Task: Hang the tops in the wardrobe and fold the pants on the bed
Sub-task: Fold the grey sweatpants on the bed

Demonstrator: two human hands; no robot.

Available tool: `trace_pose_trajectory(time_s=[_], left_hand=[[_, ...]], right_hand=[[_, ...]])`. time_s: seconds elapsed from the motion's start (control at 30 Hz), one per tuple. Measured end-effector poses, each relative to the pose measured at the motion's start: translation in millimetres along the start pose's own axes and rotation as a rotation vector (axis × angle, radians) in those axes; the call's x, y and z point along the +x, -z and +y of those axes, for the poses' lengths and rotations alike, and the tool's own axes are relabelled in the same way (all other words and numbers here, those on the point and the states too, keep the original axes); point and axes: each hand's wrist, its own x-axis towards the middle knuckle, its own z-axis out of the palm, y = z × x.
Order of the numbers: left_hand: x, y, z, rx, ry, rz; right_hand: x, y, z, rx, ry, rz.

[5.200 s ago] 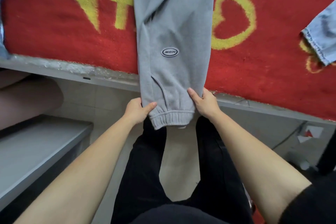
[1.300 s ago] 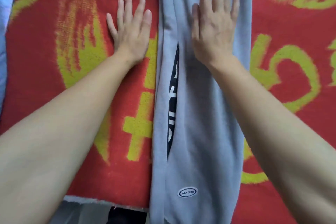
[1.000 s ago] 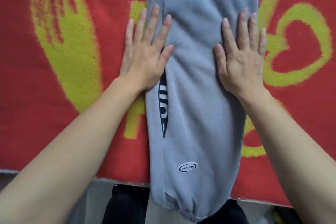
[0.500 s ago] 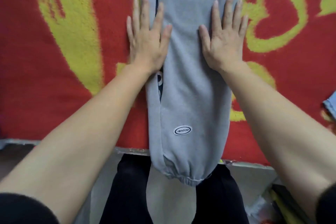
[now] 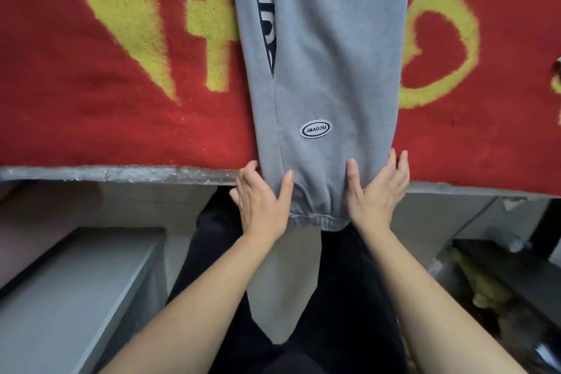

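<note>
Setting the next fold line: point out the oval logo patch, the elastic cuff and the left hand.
oval logo patch (image 5: pixel 315 130), head view, centre of the white oval.
elastic cuff (image 5: pixel 318 217), head view, middle of the gathered band.
left hand (image 5: pixel 261 202), head view, back of the hand.

I have one view only, the wide-angle camera on the person's head. It faces forward and steeply down, from close above the left hand (image 5: pixel 261 200) and the right hand (image 5: pixel 376 191), which sit near the centre. The upper half takes the bed edge (image 5: pixel 121 173) and the gray pants (image 5: pixel 328 70); the lower half takes the person's legs (image 5: pixel 349 282) and the floor (image 5: pixel 282 282).
</note>
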Motion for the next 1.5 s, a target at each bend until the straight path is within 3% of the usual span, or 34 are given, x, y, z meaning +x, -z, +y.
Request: trace_pose_trajectory(time_s=[0.1,0.17,0.27,0.43,0.77,1.0,1.17,1.27,1.43,1.5], left_hand=[[-8.6,-8.1,-9.7,-0.104,0.178,-0.18],[-14.2,-14.3,-16.3,-0.195,0.199,-0.246],[-23.7,-22.0,-19.4,-0.408,0.284,-0.351],[-53.6,-28.9,-17.7,-0.413,0.355,-0.283],[-134.6,13.1,37.2,-0.9,0.449,-0.259],[-133.7,30.4,65.9,-0.908,0.443,-0.219],[-88.0,46.7,79.8,-0.941,0.449,-0.106],[-50.9,63.8,95.7,-0.991,0.353,-0.193],[23.4,91.6,124.2,-1.199,0.25,-0.187],[47.7,94.6,126.7,-1.14,0.184,-0.217]], right_hand=[[-13.5,-3.2,5.7,0.148,-0.107,-0.03],[-18.0,-6.5,14.7,0.288,-0.211,-0.114],[-17.5,-4.4,30.7,0.243,-0.179,-0.256],[-7.7,26.0,57.8,0.397,-0.161,-0.55],[-21.3,102.2,63.2,0.643,-0.151,-0.975],[-12.6,120.0,41.7,0.578,-0.109,-0.687],[21.6,104.9,22.7,0.646,-0.174,-0.654],[42.7,111.6,-9.8,0.685,-0.17,-0.633],[82.7,125.2,-89.6,0.855,-0.17,-0.621],[95.2,121.0,-115.2,0.886,-0.169,-0.578]])
